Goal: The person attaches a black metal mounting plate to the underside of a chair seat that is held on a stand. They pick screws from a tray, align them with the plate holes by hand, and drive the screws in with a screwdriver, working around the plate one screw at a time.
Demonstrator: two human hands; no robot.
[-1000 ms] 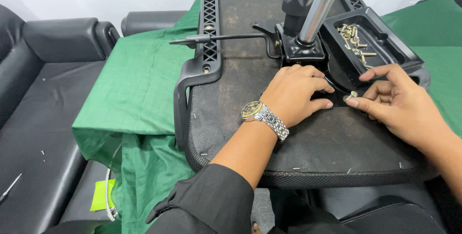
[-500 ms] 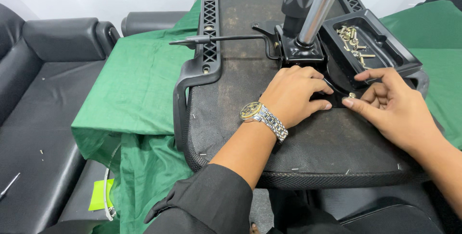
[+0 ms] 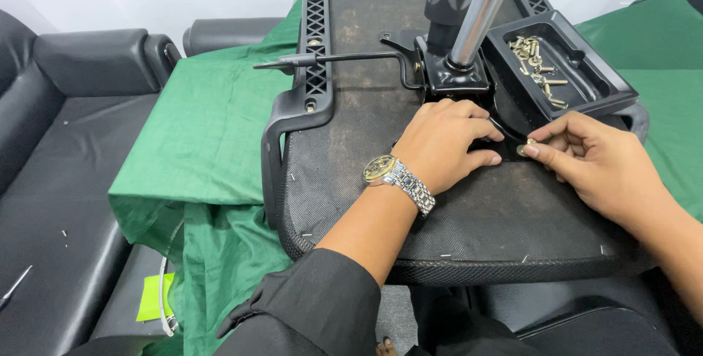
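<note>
1. Two hands work on the underside of an upturned office chair seat [image 3: 410,202], which lies on a green cloth [image 3: 212,129] spread over a black sofa [image 3: 66,151].
2. The left hand [image 3: 443,143], with a metal wristwatch [image 3: 395,179] on the wrist, rests palm down on the seat beside the black mechanism plate [image 3: 458,78]. Its fingers [image 3: 480,130] are spread flat and grasp nothing; they seem to steady a black part that lies under the fingertips.
3. The right hand [image 3: 593,162] pinches a small brass-coloured screw [image 3: 525,148] between thumb and forefinger, the other fingers curled loosely. The screw sits near the middle of the seat, just in front of the mechanism plate and just beside the left fingertips.
4. To do this well, I judge that the screw should stay upright over its hole and be started by hand, with the left hand keeping the part from sliding; a tilted start could cross the thread.
5. A black plastic tray [image 3: 564,99] sits at the far right corner of the seat, beside the chrome gas cylinder [image 3: 480,12]. It holds a loose heap of similar screws [image 3: 538,67], mostly toward its far end.
6. A thin lever rod [image 3: 329,59] points left from the mechanism, across the armrest bracket [image 3: 311,70].
</note>
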